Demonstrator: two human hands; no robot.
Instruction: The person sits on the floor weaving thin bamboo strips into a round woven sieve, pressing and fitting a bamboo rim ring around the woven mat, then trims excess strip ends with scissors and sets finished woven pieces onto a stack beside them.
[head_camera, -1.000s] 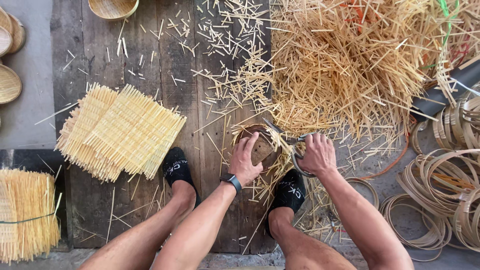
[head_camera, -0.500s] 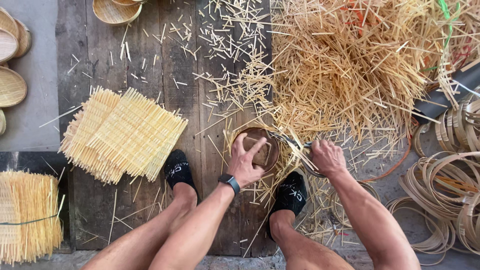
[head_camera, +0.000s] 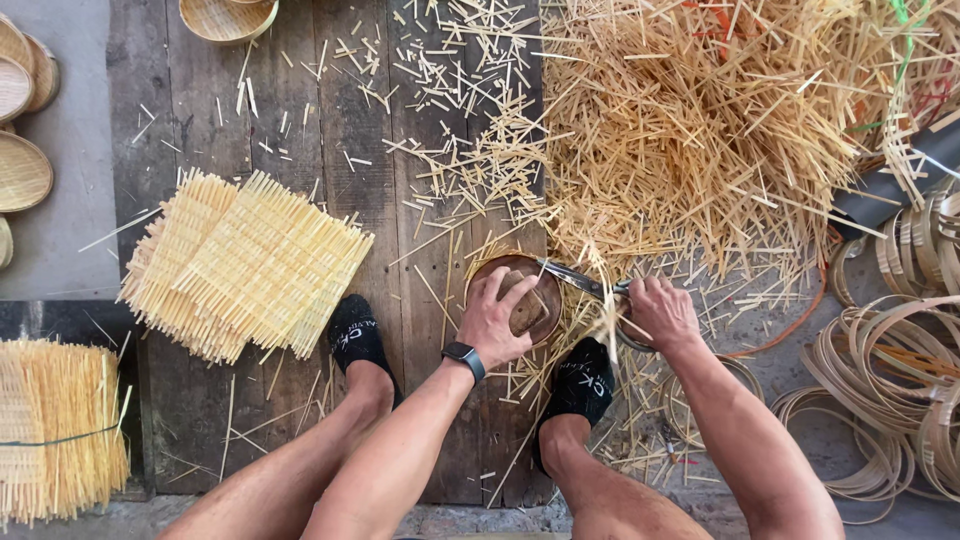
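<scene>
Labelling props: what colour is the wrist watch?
Black watch on the left hand; head view.

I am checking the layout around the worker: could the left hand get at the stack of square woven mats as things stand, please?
Probably yes. The left hand presses on the round mould, but the stack of woven mats lies on the planks just beyond the left foot, with only loose strips between.

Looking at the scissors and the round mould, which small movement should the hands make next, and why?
Probably close the scissors and snip the next strips. The right hand holds them with the blades at the edge of the round mould, which the left hand presses down, and strip ends stick out past that edge.
</scene>
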